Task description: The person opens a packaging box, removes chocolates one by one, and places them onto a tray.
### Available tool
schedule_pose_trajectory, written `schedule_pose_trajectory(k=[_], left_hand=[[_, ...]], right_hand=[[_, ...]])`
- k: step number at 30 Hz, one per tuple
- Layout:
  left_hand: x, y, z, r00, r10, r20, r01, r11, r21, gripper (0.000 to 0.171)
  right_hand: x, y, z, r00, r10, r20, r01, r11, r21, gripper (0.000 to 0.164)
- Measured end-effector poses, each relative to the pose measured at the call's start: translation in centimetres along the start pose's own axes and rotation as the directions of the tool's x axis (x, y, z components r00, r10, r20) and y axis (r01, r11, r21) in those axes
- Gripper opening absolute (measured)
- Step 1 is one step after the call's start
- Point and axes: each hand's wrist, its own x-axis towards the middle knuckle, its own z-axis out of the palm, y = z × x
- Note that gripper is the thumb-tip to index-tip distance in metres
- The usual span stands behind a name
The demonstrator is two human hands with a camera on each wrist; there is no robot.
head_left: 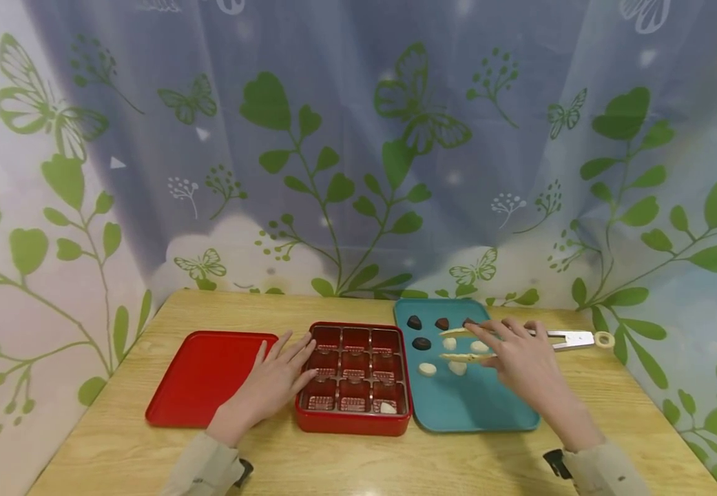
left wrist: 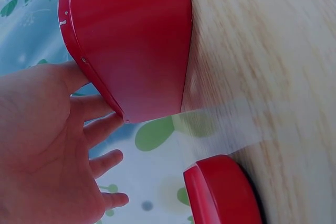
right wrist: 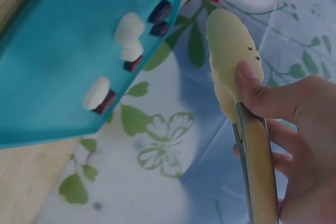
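Note:
My right hand [head_left: 522, 355] grips a pair of tongs [right wrist: 233, 56] with cream scalloped tips and metal arms; in the head view the tips stand apart over a blue tray [head_left: 476, 406]. On that tray lie several chocolates, dark ones such as this dark chocolate [head_left: 421, 343] and white ones such as this white chocolate [head_left: 428, 370]. Left of it stands a red box [head_left: 352, 424] with a clear divided insert. One white chocolate [head_left: 388, 408] sits in its front right compartment. My left hand [head_left: 277, 379] rests with straight fingers at the box's left rim.
A red lid [head_left: 209, 379] lies flat on the wooden table [head_left: 110, 448], left of the box and partly behind my left hand. A patterned curtain [head_left: 346, 172] hangs along the back edge of the table and down both sides.

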Motion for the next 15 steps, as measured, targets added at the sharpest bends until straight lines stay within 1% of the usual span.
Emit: schedule_pose_trajectory(k=[5,9,12,15], left_hand=[[-0.1,0.0,0.0,1.0,0.001,-0.007,-0.001,1.0,0.003,0.055],[0.0,0.0,0.0,1.0,0.004,-0.013,-0.004,1.0,0.008,0.055],[0.0,0.0,0.1,1.0,0.007,-0.014,-0.007,1.0,0.009,0.055],[0.1,-0.1,0.2,1.0,0.009,-0.017,-0.009,1.0,0.007,0.055]], right_hand=[[1.2,-1.5,-1.1,0.999,-0.045,0.012,0.045,0.999,0.0,0.069],[2.5,-3.0,-2.3,0.994,-0.108,0.022,0.108,0.994,-0.002,0.068],[3.5,-4.2,-3.0,0.984,-0.179,0.028,0.179,0.984,-0.014,0.068],[4.4,-5.4,-3.5,0.964,-0.264,0.028,0.264,0.964,-0.025,0.066]])
